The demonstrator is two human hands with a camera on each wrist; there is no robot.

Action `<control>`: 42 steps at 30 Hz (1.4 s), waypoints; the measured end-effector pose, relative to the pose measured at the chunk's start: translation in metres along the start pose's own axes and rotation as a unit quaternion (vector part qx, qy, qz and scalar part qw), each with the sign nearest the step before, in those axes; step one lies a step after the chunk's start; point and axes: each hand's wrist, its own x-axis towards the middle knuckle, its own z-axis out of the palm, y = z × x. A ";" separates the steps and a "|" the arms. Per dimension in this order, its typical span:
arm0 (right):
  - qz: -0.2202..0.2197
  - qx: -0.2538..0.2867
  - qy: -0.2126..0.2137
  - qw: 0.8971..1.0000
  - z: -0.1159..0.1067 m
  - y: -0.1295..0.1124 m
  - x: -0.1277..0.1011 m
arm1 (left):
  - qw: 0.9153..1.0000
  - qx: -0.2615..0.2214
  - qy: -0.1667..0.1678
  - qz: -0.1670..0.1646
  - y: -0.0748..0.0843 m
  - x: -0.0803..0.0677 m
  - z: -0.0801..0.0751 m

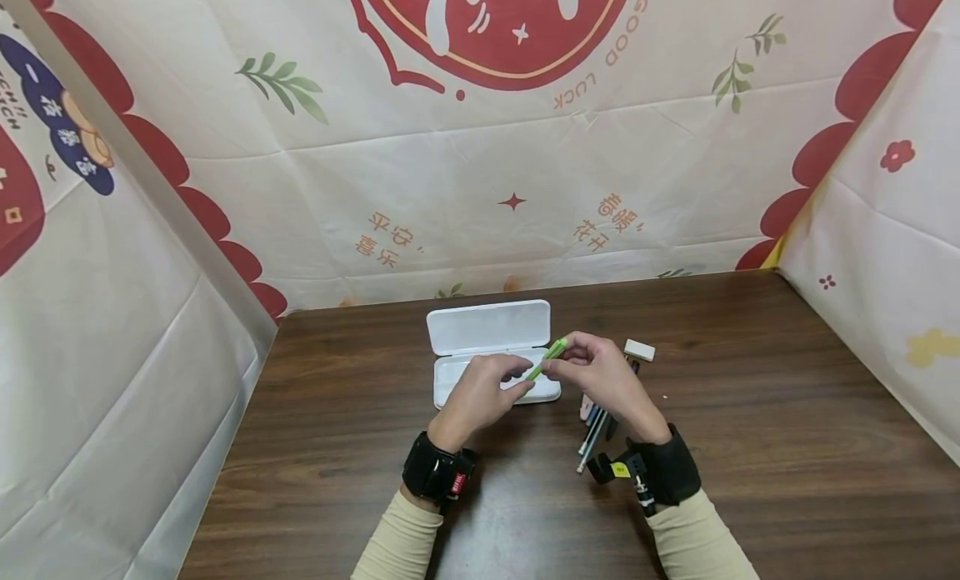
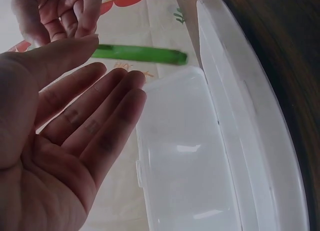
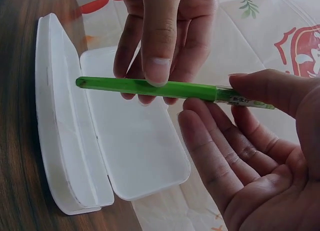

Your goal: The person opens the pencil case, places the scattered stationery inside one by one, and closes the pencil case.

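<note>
A green pen hangs level over an open white pencil case on the dark wooden table. My left hand pinches the pen's near, solid green end between thumb and fingers. My right hand pinches its clear, labelled end. The left wrist view shows my left hand with the thumb over the pen and my right hand beyond it, above the case. In the right wrist view my right hand grips the pen above the case.
A white eraser lies just right of my right hand. Several pens and pencils lie on the table under my right wrist. Printed cloth walls close in the table at the left, back and right.
</note>
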 end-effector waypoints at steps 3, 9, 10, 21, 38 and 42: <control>0.010 0.023 -0.002 1.000 0.000 -0.001 -0.001 | 1.000 -0.003 -0.004 -0.001 0.000 0.000 0.001; 0.019 0.045 -0.005 0.999 -0.001 -0.001 -0.002 | 1.000 -0.002 -0.007 -0.004 0.000 0.000 0.002; 0.020 0.046 -0.004 0.999 -0.001 -0.001 -0.002 | 1.000 -0.003 -0.006 -0.003 0.000 0.000 0.002; 0.029 0.050 -0.007 0.998 -0.003 0.000 -0.001 | 1.000 -0.009 0.007 0.004 -0.002 0.001 0.002; 0.013 0.033 -0.003 0.999 -0.008 0.002 -0.001 | 0.998 0.032 0.036 -0.043 -0.007 0.001 0.001; 0.025 0.034 -0.003 0.999 -0.011 0.003 0.000 | 0.997 0.043 0.050 -0.047 -0.010 0.001 0.001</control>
